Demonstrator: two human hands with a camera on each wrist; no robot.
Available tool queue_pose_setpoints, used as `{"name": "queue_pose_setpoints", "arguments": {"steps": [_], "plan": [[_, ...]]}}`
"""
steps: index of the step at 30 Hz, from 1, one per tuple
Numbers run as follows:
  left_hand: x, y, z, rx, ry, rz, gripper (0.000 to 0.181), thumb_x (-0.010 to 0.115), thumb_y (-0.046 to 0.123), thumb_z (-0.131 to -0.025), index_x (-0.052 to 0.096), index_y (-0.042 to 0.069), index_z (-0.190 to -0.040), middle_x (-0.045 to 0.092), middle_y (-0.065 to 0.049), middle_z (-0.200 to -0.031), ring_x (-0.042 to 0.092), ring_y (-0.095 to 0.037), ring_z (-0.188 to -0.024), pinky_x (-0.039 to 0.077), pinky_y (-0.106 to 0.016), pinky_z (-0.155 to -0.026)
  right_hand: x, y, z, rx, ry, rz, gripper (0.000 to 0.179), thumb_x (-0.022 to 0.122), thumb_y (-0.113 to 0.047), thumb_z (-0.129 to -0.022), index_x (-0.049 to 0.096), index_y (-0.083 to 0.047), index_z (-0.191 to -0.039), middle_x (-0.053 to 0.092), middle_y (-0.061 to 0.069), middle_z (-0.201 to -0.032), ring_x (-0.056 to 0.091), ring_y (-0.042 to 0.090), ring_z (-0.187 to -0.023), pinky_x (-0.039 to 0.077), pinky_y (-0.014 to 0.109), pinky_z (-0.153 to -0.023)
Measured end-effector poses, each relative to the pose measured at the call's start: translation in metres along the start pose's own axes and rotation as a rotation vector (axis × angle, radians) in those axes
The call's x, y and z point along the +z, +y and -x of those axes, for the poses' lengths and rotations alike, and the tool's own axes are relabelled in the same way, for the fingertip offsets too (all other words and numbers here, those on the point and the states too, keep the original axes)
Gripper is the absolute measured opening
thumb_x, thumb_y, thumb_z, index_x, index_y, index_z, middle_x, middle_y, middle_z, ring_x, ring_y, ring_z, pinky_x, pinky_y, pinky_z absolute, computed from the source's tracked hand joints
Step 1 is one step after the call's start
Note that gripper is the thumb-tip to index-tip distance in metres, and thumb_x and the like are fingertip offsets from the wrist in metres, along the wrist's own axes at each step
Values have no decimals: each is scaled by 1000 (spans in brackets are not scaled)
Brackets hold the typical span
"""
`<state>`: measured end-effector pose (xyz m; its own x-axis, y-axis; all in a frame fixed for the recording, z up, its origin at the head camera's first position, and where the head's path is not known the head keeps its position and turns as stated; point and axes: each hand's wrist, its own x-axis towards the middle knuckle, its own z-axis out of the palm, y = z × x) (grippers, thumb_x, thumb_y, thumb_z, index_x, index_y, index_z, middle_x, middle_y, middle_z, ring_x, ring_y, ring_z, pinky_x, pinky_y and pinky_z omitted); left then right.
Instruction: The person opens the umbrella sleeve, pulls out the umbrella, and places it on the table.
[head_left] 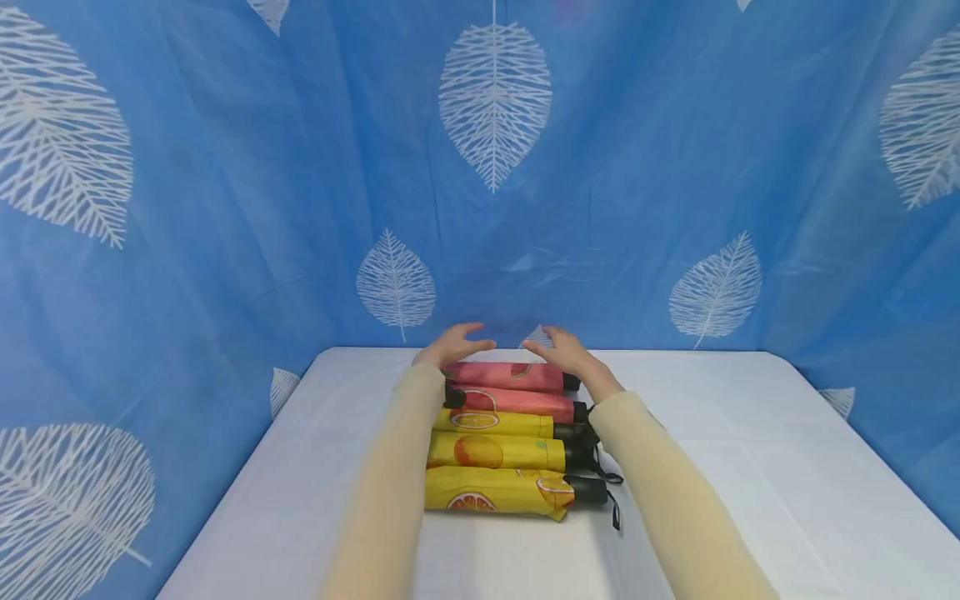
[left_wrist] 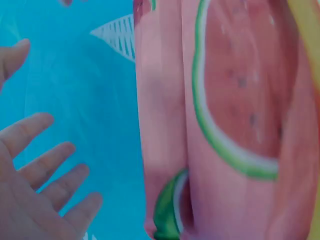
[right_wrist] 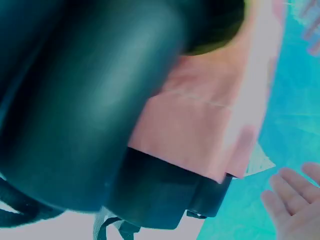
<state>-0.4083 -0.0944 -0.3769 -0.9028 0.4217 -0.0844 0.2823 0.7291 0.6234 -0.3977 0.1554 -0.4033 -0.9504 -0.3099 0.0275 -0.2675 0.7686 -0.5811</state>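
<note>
Folded umbrellas lie side by side in a row in the head view. Farthest back is a pink watermelon-print umbrella [head_left: 498,375], with a second pink umbrella [head_left: 528,403] in front of it. Three yellow fruit-print ones follow: one with a lemon slice [head_left: 517,426], one with a mango-like fruit [head_left: 517,452] and the nearest with orange slices [head_left: 510,490]. My left hand [head_left: 450,345] hovers at the back left end of the row, fingers spread and holding nothing. Opposite it, my right hand [head_left: 568,354] is over the back right end, fingers loosely extended, also holding nothing.
The umbrellas rest on a white table [head_left: 750,467], their black handles [head_left: 588,490] and wrist straps [head_left: 616,510] pointing right. Behind the table's back edge hangs a blue curtain [head_left: 600,208] with white leaf prints, which also runs along both sides.
</note>
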Motion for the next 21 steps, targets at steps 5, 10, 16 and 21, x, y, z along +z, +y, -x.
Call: {"name": "queue_pose_setpoints", "arguments": {"steps": [5, 10, 16, 21], "plan": [[-4, -29, 9, 11, 5, 184, 65, 58, 37, -93, 35, 7, -146, 31, -14, -149, 29, -32, -135, 29, -52, -105, -8, 14, 10, -62, -41, -180, 84, 60, -53, -86, 38, 9, -138, 42, 28, -137, 41, 41, -124, 38, 51, -98], [-4, -61, 17, -10, -9, 309, 65, 57, 37, -94, 34, 5, -146, 32, -18, -148, 30, -34, -134, 27, -54, -105, -10, 37, 19, -31, -47, -291, 69, 63, -38, -90, 41, 7, -137, 46, 25, -135, 42, 39, -124, 37, 51, -99], [-4, -85, 30, -11, -23, 451, 70, 52, 46, -94, 32, 4, -147, 36, -18, -146, 33, -37, -132, 30, -50, -105, -12, 66, 33, 11, -66, -541, 62, 59, -31, -94, 38, 6, -140, 41, 25, -138, 40, 39, -126, 34, 50, -103], [4, -97, 34, -54, -17, 529, 62, 51, 35, -98, 33, 2, -146, 38, -19, -144, 37, -36, -130, 32, -47, -105, -8, 84, 42, 44, -87, -674, 62, 59, -25, -95, 35, 8, -140, 38, 27, -140, 37, 39, -129, 33, 47, -104]]}}
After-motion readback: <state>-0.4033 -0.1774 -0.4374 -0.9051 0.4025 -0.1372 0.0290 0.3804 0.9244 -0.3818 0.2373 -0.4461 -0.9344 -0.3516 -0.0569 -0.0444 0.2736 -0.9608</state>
